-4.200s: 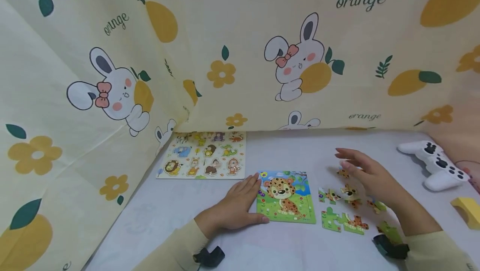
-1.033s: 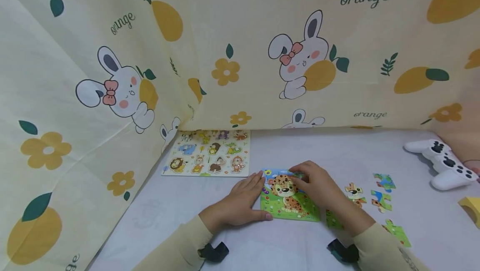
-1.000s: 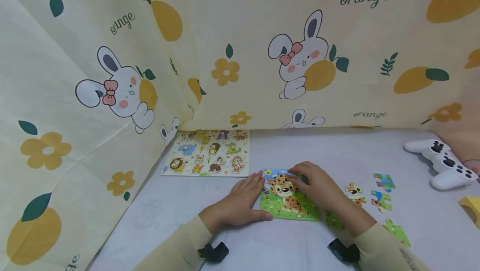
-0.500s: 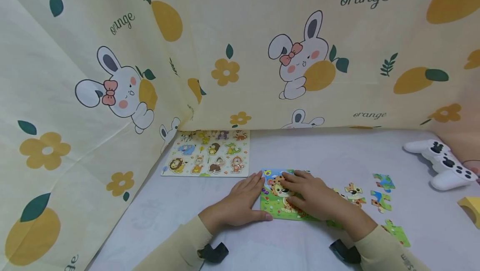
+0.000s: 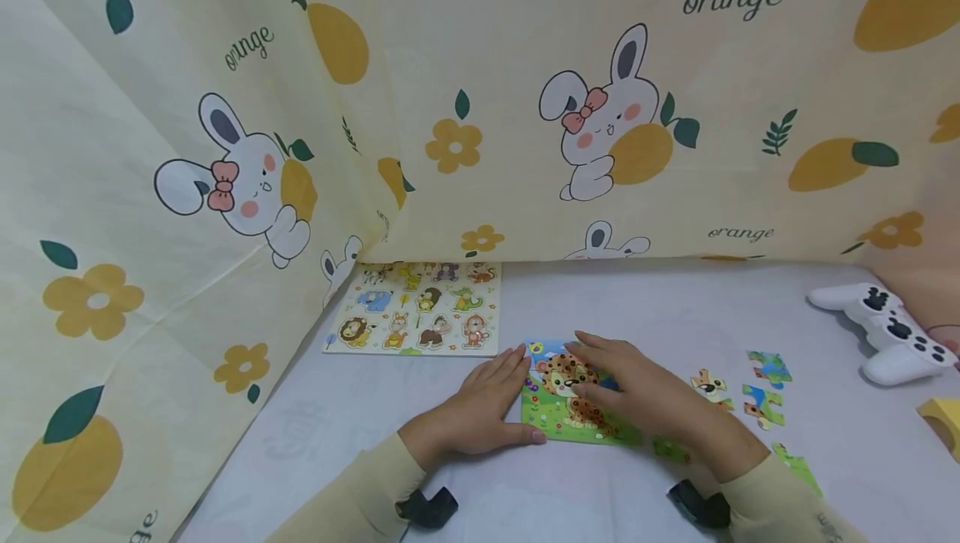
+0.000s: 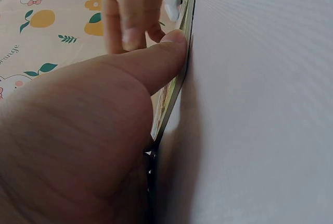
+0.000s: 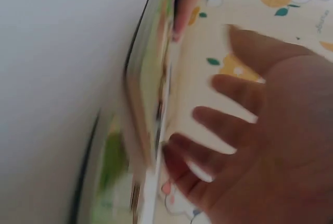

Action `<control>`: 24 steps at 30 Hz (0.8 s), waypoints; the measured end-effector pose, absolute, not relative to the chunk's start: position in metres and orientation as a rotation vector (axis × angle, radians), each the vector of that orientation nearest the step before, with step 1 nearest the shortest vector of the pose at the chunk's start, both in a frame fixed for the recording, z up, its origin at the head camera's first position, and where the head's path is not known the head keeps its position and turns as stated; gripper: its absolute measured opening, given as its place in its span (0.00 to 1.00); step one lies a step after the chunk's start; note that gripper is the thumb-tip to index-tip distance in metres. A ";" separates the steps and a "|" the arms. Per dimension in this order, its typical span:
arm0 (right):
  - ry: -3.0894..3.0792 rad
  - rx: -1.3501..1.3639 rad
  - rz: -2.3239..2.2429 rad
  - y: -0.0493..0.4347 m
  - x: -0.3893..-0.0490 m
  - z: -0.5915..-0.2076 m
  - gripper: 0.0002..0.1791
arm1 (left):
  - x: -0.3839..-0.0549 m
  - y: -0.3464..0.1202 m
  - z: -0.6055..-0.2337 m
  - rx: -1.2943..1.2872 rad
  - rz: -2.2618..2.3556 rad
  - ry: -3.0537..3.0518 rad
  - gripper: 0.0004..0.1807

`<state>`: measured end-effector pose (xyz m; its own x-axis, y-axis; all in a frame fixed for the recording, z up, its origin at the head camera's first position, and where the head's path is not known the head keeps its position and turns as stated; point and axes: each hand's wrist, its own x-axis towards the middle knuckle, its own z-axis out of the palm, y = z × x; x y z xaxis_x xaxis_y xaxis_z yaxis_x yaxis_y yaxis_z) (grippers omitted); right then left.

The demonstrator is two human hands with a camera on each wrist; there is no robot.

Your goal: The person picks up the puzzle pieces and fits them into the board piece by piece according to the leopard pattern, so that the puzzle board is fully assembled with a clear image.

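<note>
A square jigsaw puzzle point(image 5: 543, 416) with a leopard cub picture lies on the white cloth in the head view. My left hand point(image 5: 476, 409) rests flat along its left side, and in the left wrist view the thumb point(image 6: 161, 60) touches the puzzle's edge. Over the puzzle's right half is my right hand point(image 5: 645, 389), which hides part of the picture. Its fingers are spread and hold nothing; the right wrist view shows most of them apart from the board. Loose jigsaw pieces point(image 5: 763, 406) lie to the right, some partly covered by my right forearm.
An animal puzzle board point(image 5: 411, 324) lies at the back left against the printed curtain point(image 5: 480, 51). At the far right are a white game controller point(image 5: 885, 333) and a yellow block point(image 5: 941, 422) with a curved cutout.
My right hand moved from the loose pieces to the puzzle, had its fingertips at the upper right, lay flat on it, and now has lifted slightly. My left hand stayed put.
</note>
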<state>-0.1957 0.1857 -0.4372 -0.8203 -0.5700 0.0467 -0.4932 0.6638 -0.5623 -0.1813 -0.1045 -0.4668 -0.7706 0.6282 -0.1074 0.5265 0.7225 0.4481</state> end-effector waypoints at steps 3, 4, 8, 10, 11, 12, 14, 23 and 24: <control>2.746 -0.818 -0.984 0.194 -0.194 -0.430 0.36 | -0.181 -0.104 -0.467 0.912 0.585 2.675 0.61; 2.741 -0.793 -1.026 0.198 -0.193 -0.428 0.36 | -0.181 -0.104 -0.467 0.911 0.587 2.674 0.61; 2.760 -0.706 -1.121 0.217 -0.193 -0.421 0.37 | -0.180 -0.104 -0.466 0.905 0.595 2.671 0.61; 2.779 -0.691 -1.147 0.228 -0.193 -0.419 0.36 | -0.180 -0.104 -0.466 0.904 0.596 2.672 0.61; 2.792 -0.689 -1.152 0.234 -0.193 -0.418 0.35 | -0.181 -0.104 -0.466 0.902 0.596 2.672 0.61; 2.801 -0.692 -1.166 0.240 -0.194 -0.418 0.34 | -0.181 -0.104 -0.466 0.899 0.594 2.672 0.61; 2.811 -0.690 -1.193 0.255 -0.195 -0.418 0.33 | -0.181 -0.104 -0.465 0.890 0.591 2.672 0.61; 2.695 -0.655 -1.573 0.332 -0.202 -0.425 0.27 | -0.181 -0.103 -0.466 0.875 0.593 2.659 0.61; 2.677 -0.652 -1.613 0.340 -0.203 -0.426 0.27 | -0.181 -0.103 -0.466 0.877 0.591 2.660 0.61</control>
